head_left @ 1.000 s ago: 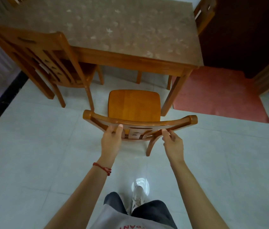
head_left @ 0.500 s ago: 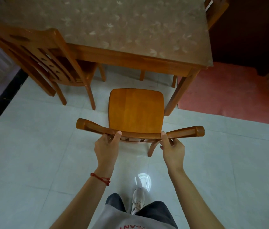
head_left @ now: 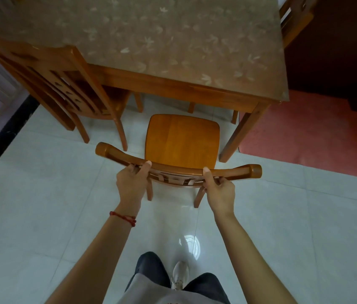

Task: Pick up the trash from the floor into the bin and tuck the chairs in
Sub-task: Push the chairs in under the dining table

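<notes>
The chair (head_left: 182, 139) stands at the centre of the view, its seat facing the table (head_left: 151, 29) at 12 o'clock and not yet under the top. The left hand (head_left: 131, 183) grips the curved top rail at 9 o'clock of the backrest, thumb over the rail; the right hand (head_left: 220, 189) grips the same rail at 3 o'clock in the same manner.

Step in hand, as judged: tucking this chair in. The person should push straight toward 12 o'clock with equal force from both hands, keeping the seat square to the table edge. A slight lift of the rear legs would likely ease sliding on the glossy tiled floor (head_left: 41, 216).

Obstructions: the table leg (head_left: 242, 134) stands at 2 o'clock, just beside the seat's right front corner; drift to the right risks a collision. A second chair (head_left: 63, 84) at 10 o'clock sits partly under the table, its near leg close to the rail's left end. A red mat (head_left: 304, 132) lies at 3 o'clock. No trash or bin shows in view.
</notes>
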`<state>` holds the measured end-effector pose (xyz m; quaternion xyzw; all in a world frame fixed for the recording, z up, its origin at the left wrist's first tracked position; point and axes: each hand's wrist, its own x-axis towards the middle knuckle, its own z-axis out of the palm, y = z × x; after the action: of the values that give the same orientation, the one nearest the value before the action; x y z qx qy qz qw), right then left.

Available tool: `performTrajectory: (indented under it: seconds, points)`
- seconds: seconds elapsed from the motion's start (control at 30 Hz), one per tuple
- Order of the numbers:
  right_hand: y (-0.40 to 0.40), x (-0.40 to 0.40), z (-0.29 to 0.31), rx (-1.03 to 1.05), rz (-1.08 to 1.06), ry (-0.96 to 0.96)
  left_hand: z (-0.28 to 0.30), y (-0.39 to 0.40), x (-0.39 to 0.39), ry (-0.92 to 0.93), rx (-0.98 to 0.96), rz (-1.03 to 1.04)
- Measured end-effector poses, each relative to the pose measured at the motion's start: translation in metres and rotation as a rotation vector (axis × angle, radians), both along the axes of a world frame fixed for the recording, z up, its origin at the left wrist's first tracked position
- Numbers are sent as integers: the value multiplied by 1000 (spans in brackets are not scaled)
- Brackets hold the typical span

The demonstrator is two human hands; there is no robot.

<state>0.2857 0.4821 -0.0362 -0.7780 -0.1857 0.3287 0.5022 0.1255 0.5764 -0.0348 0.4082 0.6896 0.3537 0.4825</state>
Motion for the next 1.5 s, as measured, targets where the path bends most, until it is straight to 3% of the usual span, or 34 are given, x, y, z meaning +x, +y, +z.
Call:
performTrajectory:
  seconds: [0.23,0.47,0.93,1.5]
  points:
    - [42,14,-1,2,-28,8,2,47,13,-60,26,-25]
    - [96,27,2,-10,-84,18,0,100,32,21,91,-86]
    - [184,52,7,-10,-157,9,5,199,65,4,104,-199]
    - [281,121,10,-28,-170,6,9,292,130,-98,31,-151]
